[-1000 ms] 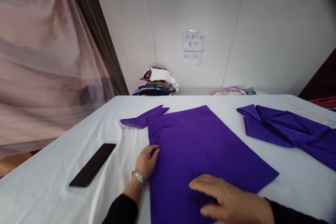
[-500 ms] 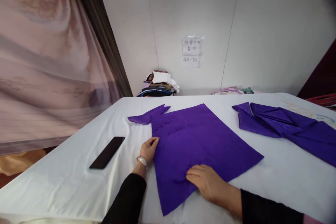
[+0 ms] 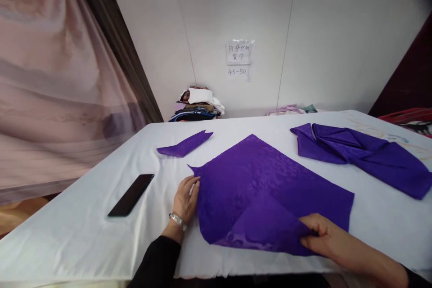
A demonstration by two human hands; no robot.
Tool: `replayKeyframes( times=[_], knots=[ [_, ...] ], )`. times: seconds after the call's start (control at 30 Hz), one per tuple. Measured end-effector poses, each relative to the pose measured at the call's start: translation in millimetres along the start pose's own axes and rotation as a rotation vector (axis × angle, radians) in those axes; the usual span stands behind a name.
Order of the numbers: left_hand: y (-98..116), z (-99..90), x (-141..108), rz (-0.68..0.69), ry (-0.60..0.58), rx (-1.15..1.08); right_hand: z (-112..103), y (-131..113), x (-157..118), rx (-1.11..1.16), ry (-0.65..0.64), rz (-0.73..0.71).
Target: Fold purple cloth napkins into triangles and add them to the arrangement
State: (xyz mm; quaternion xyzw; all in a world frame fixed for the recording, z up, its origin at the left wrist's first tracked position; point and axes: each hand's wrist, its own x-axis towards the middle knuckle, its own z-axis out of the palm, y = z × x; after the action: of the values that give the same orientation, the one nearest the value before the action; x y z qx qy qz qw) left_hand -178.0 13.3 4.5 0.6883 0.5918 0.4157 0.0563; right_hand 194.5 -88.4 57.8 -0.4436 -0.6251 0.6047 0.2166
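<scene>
A square purple napkin (image 3: 249,175) with a faint woven pattern lies on the white-covered table. At its left edge, my left hand (image 3: 185,200) with a silver bracelet has its fingers closed on the fabric. My right hand (image 3: 320,234) pinches the near part of the napkin between thumb and fingers. That part is folded over to the right, showing a lighter triangular flap. A small purple scrap of cloth (image 3: 185,145) lies beyond the napkin's left corner, apart from it.
A black phone (image 3: 131,195) rests on the white tablecloth (image 3: 84,229) to the left. Bunched purple cloth (image 3: 364,148) lies at the right. Piled folded fabrics (image 3: 197,105) stand behind the table by the wall, under a handwritten sign (image 3: 239,56). A pink curtain (image 3: 57,81) hangs at left.
My right hand has taken the near corner and drawn it rightward, folding it over the napkin. The small purple piece now lies separate from the napkin. My left hand stays at the left edge.
</scene>
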Motion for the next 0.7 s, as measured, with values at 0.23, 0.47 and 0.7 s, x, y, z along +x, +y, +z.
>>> replayKeyframes(
  times=[0.23, 0.47, 0.7],
  knots=[
    [-7, 0.3, 3, 0.055, -0.008, 0.138, -18, -8, 4, 0.075, -0.042, -0.055],
    [-11, -2.3, 9, 0.101, 0.025, 0.2, -47, -22, 30, -0.011, 0.095, -0.102],
    [-10, 1.7, 45, 0.052, -0.105, 0.032, -113, -46, 121, -0.08, 0.304, -0.256]
  ],
)
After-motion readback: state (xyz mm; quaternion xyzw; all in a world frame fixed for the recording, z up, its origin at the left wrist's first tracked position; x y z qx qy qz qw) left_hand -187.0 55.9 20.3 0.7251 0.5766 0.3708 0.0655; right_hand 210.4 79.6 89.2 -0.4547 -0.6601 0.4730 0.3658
